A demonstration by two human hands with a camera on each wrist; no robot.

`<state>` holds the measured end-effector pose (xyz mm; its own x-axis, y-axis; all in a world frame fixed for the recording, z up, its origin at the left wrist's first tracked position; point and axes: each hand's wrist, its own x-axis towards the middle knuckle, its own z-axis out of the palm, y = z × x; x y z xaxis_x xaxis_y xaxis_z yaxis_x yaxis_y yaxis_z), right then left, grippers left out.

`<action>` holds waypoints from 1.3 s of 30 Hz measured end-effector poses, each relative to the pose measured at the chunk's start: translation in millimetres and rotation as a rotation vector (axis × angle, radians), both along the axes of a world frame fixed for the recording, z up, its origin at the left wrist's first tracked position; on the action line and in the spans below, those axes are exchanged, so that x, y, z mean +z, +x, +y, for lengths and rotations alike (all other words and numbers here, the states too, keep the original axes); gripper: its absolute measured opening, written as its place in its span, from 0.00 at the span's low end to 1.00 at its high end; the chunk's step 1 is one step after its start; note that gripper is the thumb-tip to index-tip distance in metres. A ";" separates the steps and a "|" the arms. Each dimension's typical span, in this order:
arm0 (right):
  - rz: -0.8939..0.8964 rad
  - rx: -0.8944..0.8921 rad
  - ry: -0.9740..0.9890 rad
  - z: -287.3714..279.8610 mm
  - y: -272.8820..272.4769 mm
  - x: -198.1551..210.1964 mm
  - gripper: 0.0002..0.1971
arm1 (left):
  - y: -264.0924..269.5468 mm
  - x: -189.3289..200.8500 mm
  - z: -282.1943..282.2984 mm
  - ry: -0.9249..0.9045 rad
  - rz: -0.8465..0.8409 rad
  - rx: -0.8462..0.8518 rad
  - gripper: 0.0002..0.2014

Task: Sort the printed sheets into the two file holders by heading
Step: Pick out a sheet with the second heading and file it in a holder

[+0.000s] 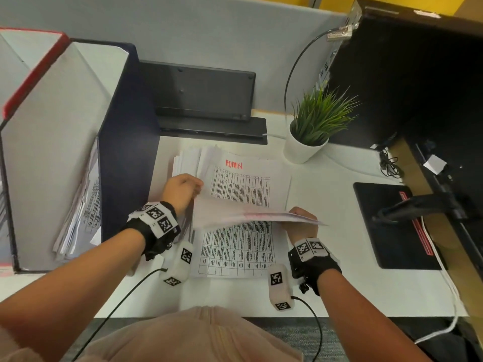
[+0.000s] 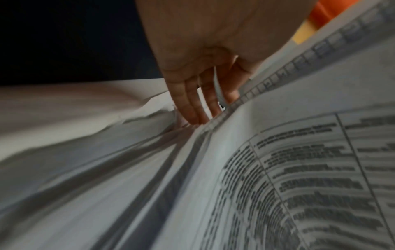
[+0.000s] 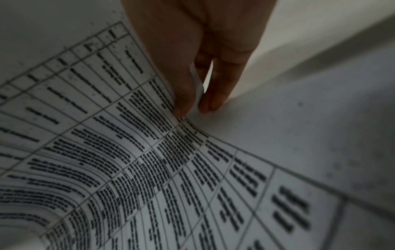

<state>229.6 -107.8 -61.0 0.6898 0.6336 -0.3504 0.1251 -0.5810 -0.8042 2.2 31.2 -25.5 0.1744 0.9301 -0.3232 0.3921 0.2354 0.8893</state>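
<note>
At the far left edge stands a red-edged file holder [image 1: 31,66], and just to its right a dark blue file holder [image 1: 122,126] with a leaning bundle of printed pages [image 1: 81,212] inside it. Both rest on the white table [image 1: 339,283]. Right of the blue holder, the left hand [image 1: 180,190] pinches the left edge of a lifted sheet [image 1: 235,212]; in the left wrist view the paper edge passes between its fingers [image 2: 192,101], which point down toward the stack of sheets [image 1: 245,189] on the table. The top page of that stack carries a table of print and the red handwritten heading "ADMIN" [image 1: 234,164]. The lifted sheet is raised above the stack, held nearly level and blurred. The right hand [image 1: 303,223] grips its right edge, thumb and fingers [image 3: 213,94] closed on the paper in the right wrist view. Far behind the stack lies a black keyboard [image 1: 198,92] propped against the partition. To the right are a potted plant [image 1: 313,126], then a black mouse pad [image 1: 392,226] and a dark monitor [image 1: 418,87].
</note>
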 end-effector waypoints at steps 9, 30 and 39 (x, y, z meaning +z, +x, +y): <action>-0.123 0.036 0.108 -2.9 -8.6 2.7 0.20 | 4.8 -1.8 19.7 -0.039 0.459 -0.191 0.17; -0.085 -0.022 -0.072 9.0 -9.3 8.5 0.18 | -1.5 1.8 -22.2 0.116 -0.015 -0.062 0.11; -0.073 0.024 0.068 7.7 -1.9 6.7 0.13 | 2.2 7.7 -19.2 -0.086 -0.211 -0.037 0.13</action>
